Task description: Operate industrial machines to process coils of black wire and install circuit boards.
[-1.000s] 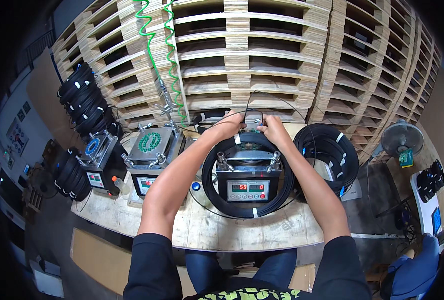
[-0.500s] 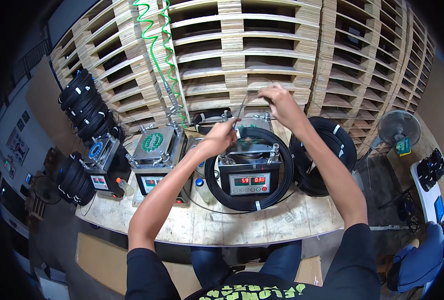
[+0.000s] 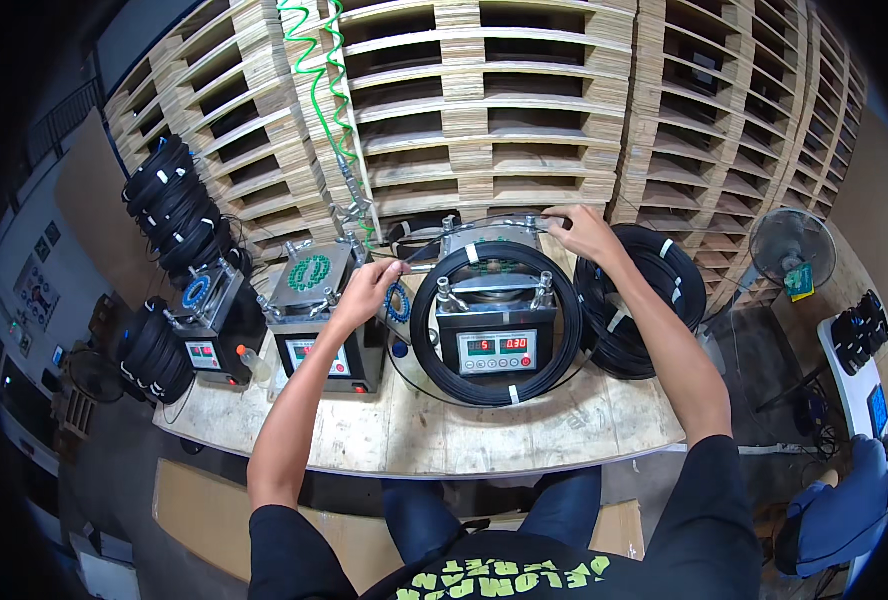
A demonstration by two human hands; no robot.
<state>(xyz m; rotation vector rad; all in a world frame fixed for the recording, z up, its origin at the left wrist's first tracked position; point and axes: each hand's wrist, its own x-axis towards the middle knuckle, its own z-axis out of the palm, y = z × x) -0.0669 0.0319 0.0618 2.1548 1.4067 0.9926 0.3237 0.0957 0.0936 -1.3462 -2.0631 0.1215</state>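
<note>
In the middle, a coil of black cable (image 3: 427, 345) stands on edge around the front of a metal-topped machine (image 3: 489, 322) with a lit red display. A thin strand of black cable (image 3: 484, 222) stretches across behind the coil, over the machine's top. My left hand (image 3: 366, 290), at the coil's left, is closed with thumb and fingers together on the strand's left part. Just beside it is a blue beaded ring (image 3: 398, 303), partly hidden. My right hand (image 3: 586, 234), behind the coil at the right, pinches the strand's other end.
Two similar machines stand to the left, one with a green ring (image 3: 310, 272), one with a blue ring (image 3: 196, 292). Black cable coils (image 3: 649, 300) lie at right, others are stacked far left. Wooden pallets (image 3: 519, 95) rise behind; a fan (image 3: 792, 248) stands right. Green coiled hoses (image 3: 309, 70) hang above.
My hands have moved apart, left hand to the left, right hand down and to the right, with the cable strand now drawn between them. The digits on the middle machine's display changed.
</note>
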